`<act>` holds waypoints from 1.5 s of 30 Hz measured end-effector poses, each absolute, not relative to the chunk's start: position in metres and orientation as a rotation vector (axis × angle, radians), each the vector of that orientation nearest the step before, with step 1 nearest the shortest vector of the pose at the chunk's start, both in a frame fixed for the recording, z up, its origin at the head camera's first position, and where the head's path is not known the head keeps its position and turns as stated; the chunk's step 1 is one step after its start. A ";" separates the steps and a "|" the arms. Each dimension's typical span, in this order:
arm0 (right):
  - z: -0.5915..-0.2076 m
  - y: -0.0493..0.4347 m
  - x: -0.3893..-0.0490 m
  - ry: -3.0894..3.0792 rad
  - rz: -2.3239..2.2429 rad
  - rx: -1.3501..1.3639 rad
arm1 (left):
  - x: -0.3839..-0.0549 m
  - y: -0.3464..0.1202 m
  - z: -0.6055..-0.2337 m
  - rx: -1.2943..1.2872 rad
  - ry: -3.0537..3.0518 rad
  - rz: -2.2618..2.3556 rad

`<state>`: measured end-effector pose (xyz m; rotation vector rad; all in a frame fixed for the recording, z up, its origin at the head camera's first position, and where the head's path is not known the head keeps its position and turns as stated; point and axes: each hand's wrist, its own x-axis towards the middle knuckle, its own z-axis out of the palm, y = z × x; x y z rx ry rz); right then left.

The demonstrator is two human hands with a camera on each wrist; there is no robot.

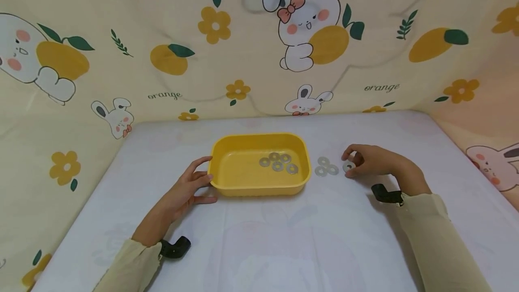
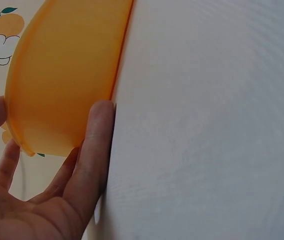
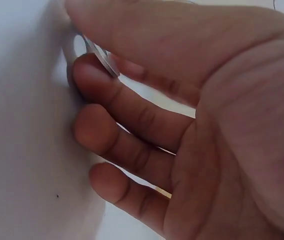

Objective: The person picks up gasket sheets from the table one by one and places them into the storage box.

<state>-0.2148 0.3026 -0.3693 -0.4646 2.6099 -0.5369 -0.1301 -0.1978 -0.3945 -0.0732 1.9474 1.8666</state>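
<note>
A yellow rectangular tray (image 1: 243, 188) sits on the white-covered table, with several flat metal washers (image 1: 277, 166) lying in its right half. Against the tray's left end rests my left hand (image 1: 186, 193); its fingertips touch the rim and side wall, as the left wrist view also shows with the hand (image 2: 57, 195) spread along the orange-looking wall (image 2: 67, 75). Right of the tray, my right hand (image 1: 379, 161) pinches one washer (image 1: 348, 166) between thumb and fingers. The right wrist view shows that washer (image 3: 102, 57) tilted by the fingertips, partly hidden by the thumb.
Several more washers (image 1: 321, 171) lie close together on the table (image 1: 267, 242) between the tray and my right hand. A cloth (image 1: 243, 48) printed with rabbits and oranges hangs behind and along the sides. A black wrist camera (image 1: 387, 193) sits under the right wrist.
</note>
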 end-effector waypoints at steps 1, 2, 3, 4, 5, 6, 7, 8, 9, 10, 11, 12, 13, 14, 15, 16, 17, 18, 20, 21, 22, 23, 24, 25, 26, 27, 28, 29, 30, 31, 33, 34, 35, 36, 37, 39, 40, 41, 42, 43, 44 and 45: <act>-0.370 0.303 -0.215 2.605 -0.534 -0.463 | -0.130 -0.198 -0.395 -0.077 1.948 1.866; -0.370 0.304 -0.215 2.603 -0.533 -0.473 | -0.130 -0.198 -0.395 -0.079 1.947 1.868; -0.370 0.304 -0.215 2.603 -0.534 -0.481 | -0.130 -0.198 -0.396 -0.076 1.946 1.870; -0.370 0.305 -0.215 2.608 -0.536 -0.497 | -0.130 -0.198 -0.396 -0.074 1.947 1.871; -0.370 0.305 -0.215 2.615 -0.539 -0.508 | -0.130 -0.198 -0.396 -0.070 1.946 1.875; -0.370 0.305 -0.215 2.624 -0.542 -0.517 | -0.130 -0.198 -0.396 -0.067 1.946 1.876; -0.370 0.305 -0.215 2.632 -0.549 -0.521 | -0.130 -0.199 -0.396 -0.064 1.945 1.877; -0.370 0.304 -0.216 2.639 -0.556 -0.524 | -0.130 -0.199 -0.396 -0.060 1.942 1.879; -0.371 0.304 -0.216 2.648 -0.558 -0.522 | -0.130 -0.199 -0.396 -0.057 1.939 1.880; -0.371 0.304 -0.216 2.657 -0.560 -0.518 | -0.130 -0.199 -0.396 -0.055 1.937 1.881; -0.370 0.303 -0.216 2.661 -0.564 -0.512 | -0.130 -0.199 -0.396 -0.054 1.935 1.882; -0.370 0.303 -0.216 2.665 -0.565 -0.508 | -0.130 -0.199 -0.396 -0.051 1.934 1.882; -0.370 0.302 -0.216 2.666 -0.564 -0.501 | -0.129 -0.199 -0.396 -0.049 1.934 1.880; -0.370 0.302 -0.216 2.665 -0.563 -0.496 | -0.129 -0.199 -0.396 -0.048 1.934 1.878; -0.370 0.302 -0.215 2.663 -0.562 -0.492 | -0.129 -0.199 -0.396 -0.050 1.937 1.876; -0.370 0.301 -0.215 2.661 -0.564 -0.489 | -0.129 -0.199 -0.396 -0.055 1.937 1.876; -0.370 0.301 -0.215 2.659 -0.563 -0.488 | -0.129 -0.200 -0.396 -0.061 1.937 1.877; -0.370 0.301 -0.215 2.660 -0.562 -0.480 | -0.129 -0.200 -0.396 -0.061 1.938 1.875; -0.370 0.301 -0.215 2.664 -0.560 -0.477 | -0.129 -0.200 -0.396 -0.063 1.938 1.874; -0.370 0.302 -0.215 2.668 -0.556 -0.479 | -0.129 -0.199 -0.396 -0.062 1.939 1.875; -0.370 0.302 -0.215 2.670 -0.556 -0.479 | -0.129 -0.199 -0.396 -0.059 1.936 1.877; -0.371 0.302 -0.215 2.673 -0.557 -0.476 | -0.129 -0.199 -0.397 -0.054 1.937 1.876; -0.371 0.303 -0.215 2.673 -0.556 -0.472 | -0.129 -0.199 -0.397 -0.047 1.938 1.874; -0.372 0.303 -0.215 2.673 -0.555 -0.473 | -0.129 -0.199 -0.397 -0.045 1.936 1.876; -0.372 0.303 -0.215 2.674 -0.553 -0.472 | -0.129 -0.200 -0.397 -0.038 1.934 1.877; -0.372 0.303 -0.216 2.677 -0.551 -0.470 | -0.129 -0.200 -0.397 -0.038 1.932 1.881; -0.372 0.303 -0.216 2.681 -0.550 -0.466 | -0.129 -0.200 -0.397 -0.034 1.931 1.884; -0.372 0.303 -0.216 2.687 -0.549 -0.464 | -0.130 -0.200 -0.398 -0.033 1.932 1.887; -0.373 0.303 -0.216 2.693 -0.550 -0.463 | -0.130 -0.200 -0.398 -0.031 1.931 1.890; -0.373 0.302 -0.216 2.699 -0.553 -0.467 | -0.130 -0.201 -0.397 -0.032 1.932 1.891; -0.373 0.301 -0.216 2.711 -0.563 -0.466 | -0.129 -0.201 -0.397 -0.036 1.937 1.887; -0.374 0.301 -0.216 2.716 -0.572 -0.464 | -0.129 -0.201 -0.397 -0.038 1.939 1.882; -0.374 0.300 -0.216 2.723 -0.579 -0.467 | -0.129 -0.202 -0.397 -0.043 1.942 1.876; -0.374 0.299 -0.216 2.730 -0.585 -0.471 | -0.129 -0.202 -0.397 -0.048 1.945 1.871; -0.374 0.299 -0.217 2.737 -0.593 -0.478 | -0.128 -0.202 -0.397 -0.056 1.949 1.868; -0.373 0.298 -0.217 2.746 -0.619 -0.481 | -0.128 -0.202 -0.397 -0.059 1.950 1.876; -0.372 0.297 -0.217 2.752 -0.632 -0.483 | -0.128 -0.202 -0.397 -0.056 1.950 1.881; -0.371 0.297 -0.217 2.757 -0.641 -0.483 | -0.128 -0.201 -0.397 -0.052 1.949 1.888; -0.370 0.297 -0.217 2.763 -0.651 -0.480 | -0.128 -0.201 -0.397 -0.049 1.947 1.893; -0.369 0.296 -0.216 2.769 -0.659 -0.482 | -0.128 -0.200 -0.397 -0.046 1.944 1.898; -0.368 0.296 -0.216 2.776 -0.667 -0.485 | -0.128 -0.199 -0.398 -0.041 1.941 1.899; -0.367 0.295 -0.216 2.783 -0.673 -0.494 | -0.128 -0.199 -0.398 -0.045 1.940 1.898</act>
